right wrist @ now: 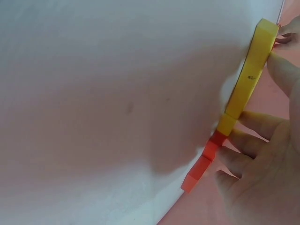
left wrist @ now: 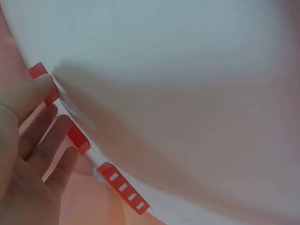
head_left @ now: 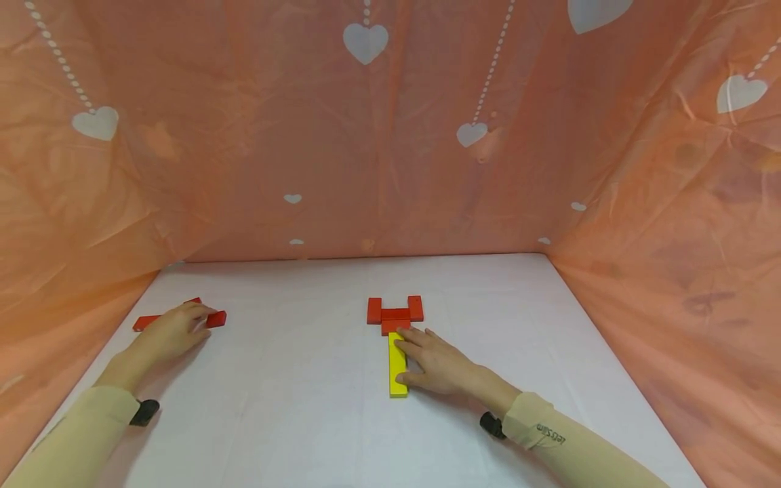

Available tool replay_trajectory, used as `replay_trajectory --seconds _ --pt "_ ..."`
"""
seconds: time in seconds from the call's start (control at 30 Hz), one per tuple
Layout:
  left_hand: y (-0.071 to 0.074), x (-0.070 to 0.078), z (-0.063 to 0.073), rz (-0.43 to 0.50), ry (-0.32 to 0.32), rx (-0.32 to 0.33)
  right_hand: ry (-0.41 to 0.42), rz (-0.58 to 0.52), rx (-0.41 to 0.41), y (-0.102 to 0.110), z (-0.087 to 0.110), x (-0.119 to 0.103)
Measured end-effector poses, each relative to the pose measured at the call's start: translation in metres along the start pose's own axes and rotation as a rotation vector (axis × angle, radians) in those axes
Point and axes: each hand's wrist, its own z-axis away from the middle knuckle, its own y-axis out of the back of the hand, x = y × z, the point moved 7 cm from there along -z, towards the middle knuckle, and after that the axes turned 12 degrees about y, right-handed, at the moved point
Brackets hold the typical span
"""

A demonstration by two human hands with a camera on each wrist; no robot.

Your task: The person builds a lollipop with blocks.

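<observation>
My left hand (head_left: 177,331) is at the far left of the table, pinching a small red block (head_left: 217,318) between thumb and fingers. In the left wrist view, the thumb lies over that red block (left wrist: 52,95). Two other red blocks (head_left: 146,322) lie beside the hand, one partly hidden by it. My right hand (head_left: 441,364) rests against a long yellow block (head_left: 398,376), fingers extended and thumb at its side. A short yellow block (right wrist: 227,124) adjoins its far end. Several red blocks (head_left: 395,327) beyond form a forked shape.
A white cloth (head_left: 293,407) covers the table. Orange curtains with pale hearts (head_left: 366,44) stand at the back and both sides. In the left wrist view, a red block with white windows (left wrist: 124,188) sits close to the fingers.
</observation>
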Motion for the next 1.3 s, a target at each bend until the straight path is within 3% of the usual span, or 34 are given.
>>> replay_trajectory --seconds 0.57,0.77,0.97,1.3 --pt "-0.004 -0.003 -0.005 0.037 0.045 0.052 0.006 0.014 0.009 0.001 0.0 -0.001" --pt "-0.003 0.003 -0.005 0.077 0.044 0.057 0.011 0.015 0.009 0.0 0.0 0.0" --pt "-0.003 0.018 -0.009 0.128 0.049 0.054 0.014 0.016 0.01 0.0 0.0 0.0" --pt "-0.003 0.066 -0.025 0.161 -0.002 0.111 0.005 0.01 0.01 0.0 -0.001 0.0"
